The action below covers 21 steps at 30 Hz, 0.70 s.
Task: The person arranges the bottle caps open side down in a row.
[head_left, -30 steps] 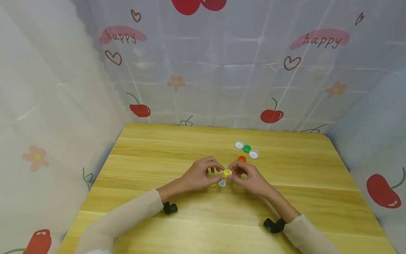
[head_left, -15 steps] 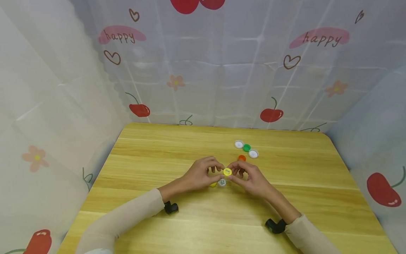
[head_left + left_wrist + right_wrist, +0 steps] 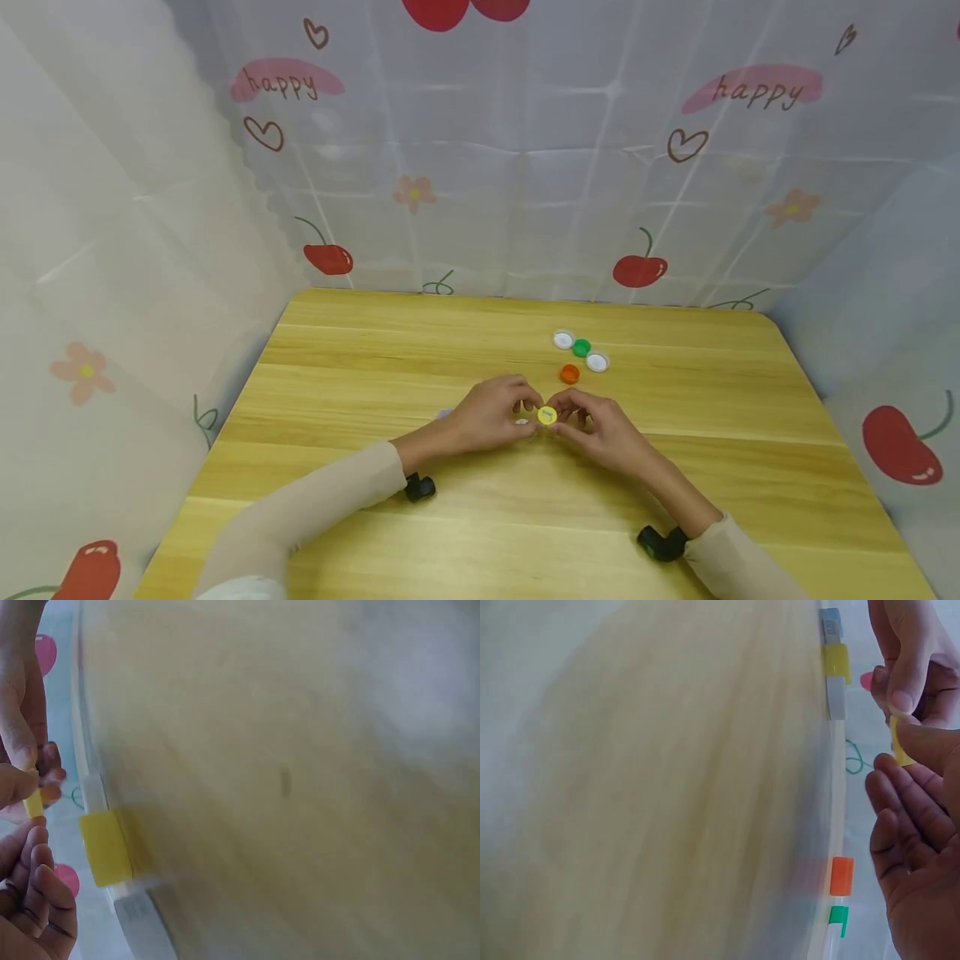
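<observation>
A small round yellow bottle cap (image 3: 547,415) with dark printing on its top is held up between both hands. My left hand (image 3: 491,414) pinches its left side with thumb and fingertip. From the other side my right hand (image 3: 606,427) pinches it the same way. Edge-on, the yellow cap (image 3: 898,740) shows between the thumbs in the right wrist view. A whitish cap (image 3: 522,423) peeks out under my left fingers. In the left wrist view another yellow cap (image 3: 106,847) stands on the table beside a clear-white cap (image 3: 146,926).
Beyond my hands an orange cap (image 3: 570,374) lies on the wooden table (image 3: 480,517). Farther back, a green cap (image 3: 581,348) sits between two clear-rimmed white caps, one left (image 3: 563,340) and one right (image 3: 597,362). A printed curtain (image 3: 480,217) hangs behind the table.
Both hands have shifted slightly right and nearer with the yellow cap, its printed top turning toward the head camera. The orange cap shows more fully; my left hand now covers the yellow cap on the table.
</observation>
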### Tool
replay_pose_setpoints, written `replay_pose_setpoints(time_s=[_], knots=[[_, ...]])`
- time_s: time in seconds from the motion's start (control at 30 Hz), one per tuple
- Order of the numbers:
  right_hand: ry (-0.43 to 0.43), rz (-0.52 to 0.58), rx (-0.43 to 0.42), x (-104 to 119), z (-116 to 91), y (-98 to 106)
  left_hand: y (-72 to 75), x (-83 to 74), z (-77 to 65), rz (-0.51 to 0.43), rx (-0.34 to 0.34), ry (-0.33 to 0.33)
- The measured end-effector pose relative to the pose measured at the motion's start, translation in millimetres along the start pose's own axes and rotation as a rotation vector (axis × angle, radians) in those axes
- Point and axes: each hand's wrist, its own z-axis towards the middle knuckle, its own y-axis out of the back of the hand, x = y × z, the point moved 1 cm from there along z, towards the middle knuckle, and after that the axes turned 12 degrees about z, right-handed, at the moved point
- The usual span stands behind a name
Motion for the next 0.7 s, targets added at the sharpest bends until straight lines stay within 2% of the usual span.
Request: replay_pose_setpoints(time_s=[0.17, 0.23, 0.47, 0.7], knots=[[-0.073, -0.055, 0.055, -2, -2, 2, -8.8, -3.3, 4.3, 0.025, 0.061, 0.022], [-0.07, -0.092, 0.07, -2, -3, 2, -11.0, -5.2, 6.0, 0.037, 0.084, 0.023], [0.012, -0.203, 0.094, -4, -5, 1, -18.2, -12.6, 11.0, 0.164, 0.157, 0.017], [-0.024, -0.21, 0.118, -7, -4, 2, -19.0, -17.8, 15.5, 0.219, 0.166, 0.03]])
